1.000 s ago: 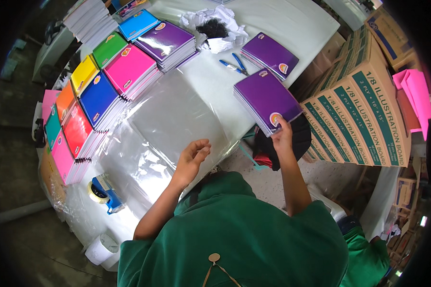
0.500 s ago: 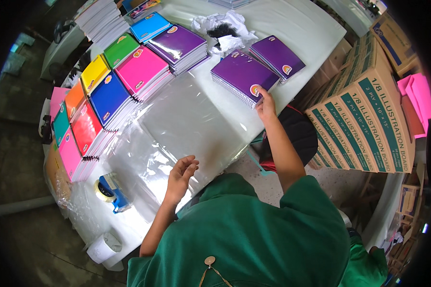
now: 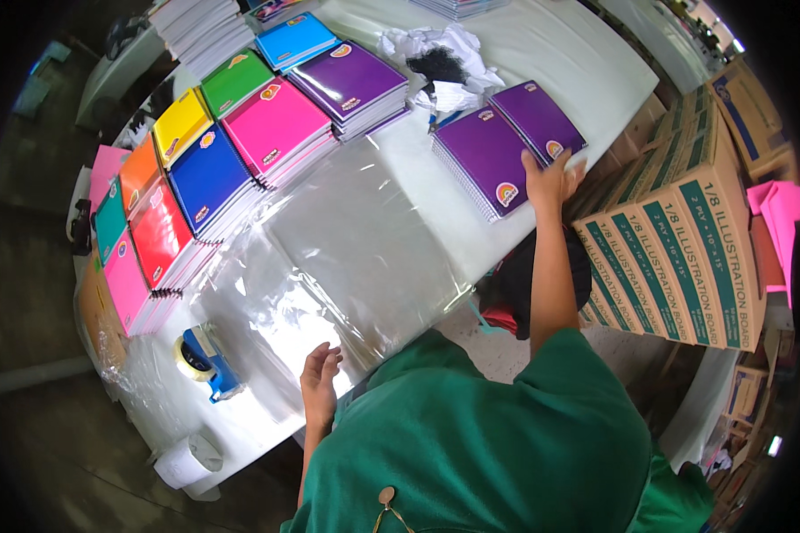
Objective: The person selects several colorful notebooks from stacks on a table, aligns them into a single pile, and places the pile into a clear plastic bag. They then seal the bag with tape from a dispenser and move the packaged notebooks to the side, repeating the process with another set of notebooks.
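Reaching farther right than a second ago, the right hand [image 3: 551, 180] now lies spread on the purple notebook [image 3: 491, 160]; the left hand [image 3: 318, 380] rests open, holding nothing, on the clear plastic sheet [image 3: 364, 240].

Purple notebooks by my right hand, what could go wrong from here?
The right hand rests on the purple notebooks close to the table edge, so a push could slide them off toward the cardboard boxes. The left hand touches the clear plastic sheets, which look slippery and may shift.
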